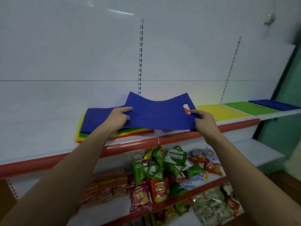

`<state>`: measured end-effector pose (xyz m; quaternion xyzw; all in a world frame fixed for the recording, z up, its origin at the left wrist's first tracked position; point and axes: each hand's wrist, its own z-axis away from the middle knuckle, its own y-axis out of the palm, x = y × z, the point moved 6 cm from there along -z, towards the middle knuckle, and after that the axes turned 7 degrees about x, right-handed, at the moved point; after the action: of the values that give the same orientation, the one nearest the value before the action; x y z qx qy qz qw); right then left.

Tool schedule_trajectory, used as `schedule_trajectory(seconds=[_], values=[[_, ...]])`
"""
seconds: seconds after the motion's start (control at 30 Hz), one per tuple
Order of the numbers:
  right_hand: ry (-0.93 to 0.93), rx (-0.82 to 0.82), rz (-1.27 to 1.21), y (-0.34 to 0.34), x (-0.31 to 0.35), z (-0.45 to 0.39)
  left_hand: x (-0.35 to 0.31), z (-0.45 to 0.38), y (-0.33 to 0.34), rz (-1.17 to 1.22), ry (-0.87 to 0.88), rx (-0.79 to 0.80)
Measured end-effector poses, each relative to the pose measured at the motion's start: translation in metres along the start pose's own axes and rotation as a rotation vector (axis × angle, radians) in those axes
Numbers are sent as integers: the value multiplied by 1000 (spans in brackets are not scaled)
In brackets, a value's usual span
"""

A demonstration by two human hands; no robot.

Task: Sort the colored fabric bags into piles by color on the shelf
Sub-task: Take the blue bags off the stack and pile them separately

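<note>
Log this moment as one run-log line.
step: blue bag lifted off mixed stack | left hand: grip on bag | right hand: grip on bag | sorted: yellow pile, green pile, blue pile

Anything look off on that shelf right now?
The held blue bag sags in the middle between both hands, normal for fabric. The mixed stack at left sits slightly fanned, its edges not flush. On the shelf below, snack packets lie in a jumbled heap.

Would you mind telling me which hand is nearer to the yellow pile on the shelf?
Right. The right hand grips the lifted blue bag just left of the yellow pile; the left hand holds the bag's far edge, over the mixed stack.
</note>
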<state>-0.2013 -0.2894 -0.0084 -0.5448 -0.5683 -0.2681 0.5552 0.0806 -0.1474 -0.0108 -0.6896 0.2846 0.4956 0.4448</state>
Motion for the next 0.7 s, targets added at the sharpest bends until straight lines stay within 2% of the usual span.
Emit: schedule_trajectory(seconds=[0.43, 0.57, 0.7], values=[[103, -191, -51, -169, -52, 53, -55, -14, 170, 34, 76, 218], [154, -250, -41, -239, -79, 67, -76, -20, 250, 13, 108, 276], [221, -309, -25, -308, -111, 80, -92, -18, 330, 90, 56, 360]])
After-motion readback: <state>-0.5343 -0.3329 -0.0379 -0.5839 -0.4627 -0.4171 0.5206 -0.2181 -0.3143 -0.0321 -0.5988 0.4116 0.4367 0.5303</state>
